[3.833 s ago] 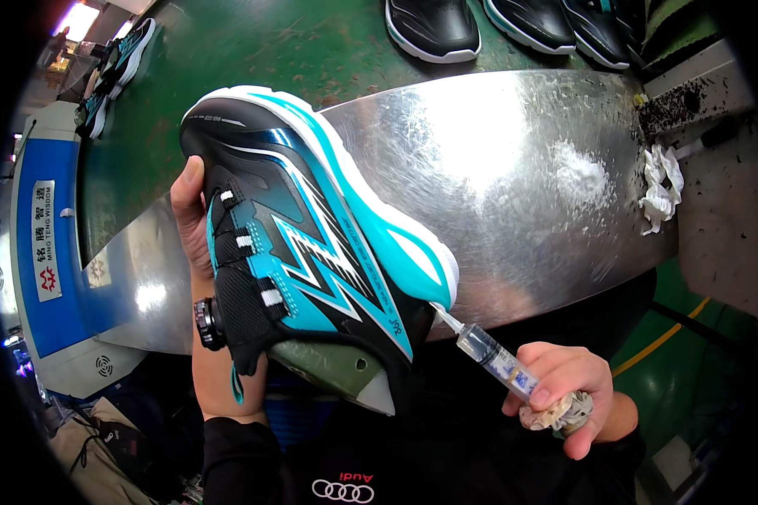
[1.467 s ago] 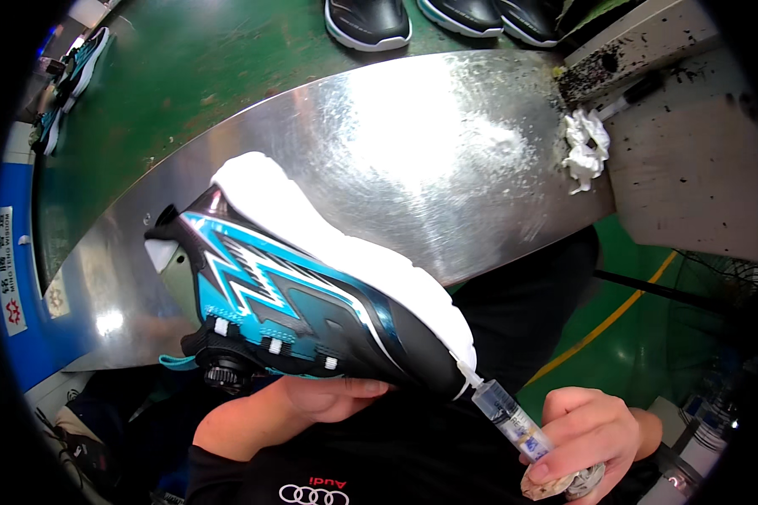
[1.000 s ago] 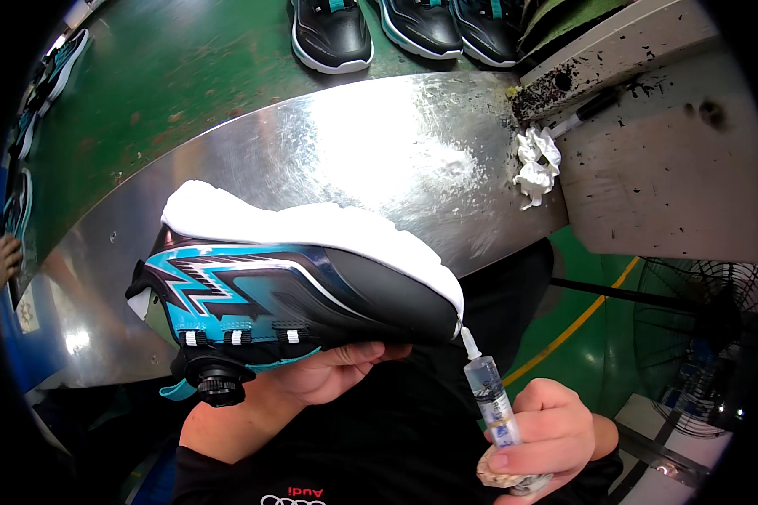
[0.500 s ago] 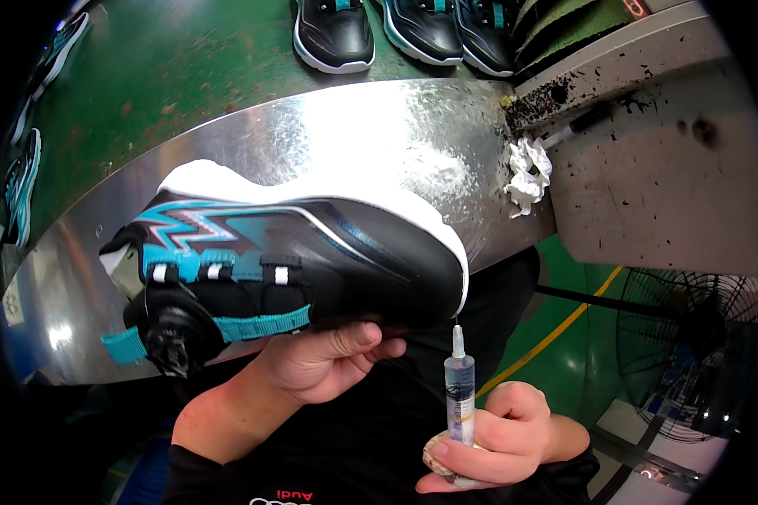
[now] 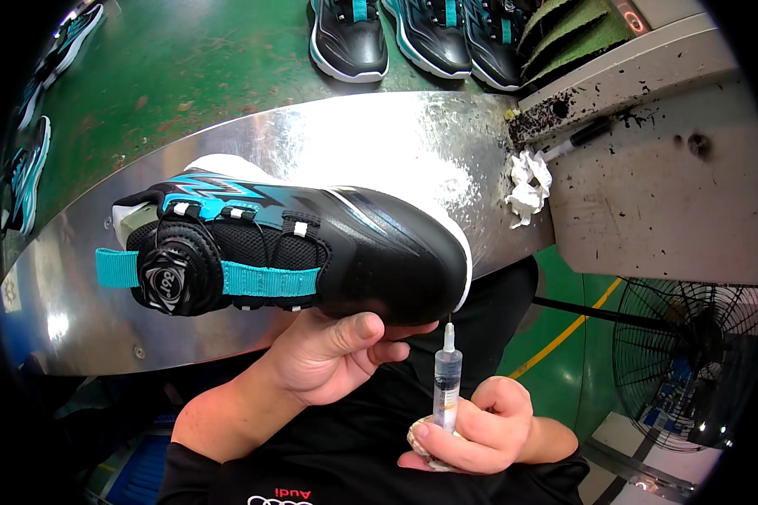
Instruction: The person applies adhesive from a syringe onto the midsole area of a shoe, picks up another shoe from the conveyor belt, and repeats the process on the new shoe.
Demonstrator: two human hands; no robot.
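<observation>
My left hand [image 5: 328, 353] grips a black and teal sneaker [image 5: 312, 252] from below, near its toe. The shoe lies on its side with a round dial closure and teal strap facing me and its white sole turned away. My right hand [image 5: 480, 429] holds a small clear syringe [image 5: 446, 379] upright, together with a wadded cloth under the palm. The syringe tip points up and sits just below the toe edge, close to the white sole rim.
A curved shiny metal worktop [image 5: 354, 143] lies under the shoe, with a green surface [image 5: 185, 67] beyond it. Several matching sneakers [image 5: 413, 34] stand at the far edge. A crumpled white rag [image 5: 526, 185] and a stained grey bench [image 5: 665, 194] are to the right. A floor fan [image 5: 691, 362] stands lower right.
The shoe has rolled from sole-up to showing its upper and dial. The syringe drew back from the toe and turned upright just below it.
</observation>
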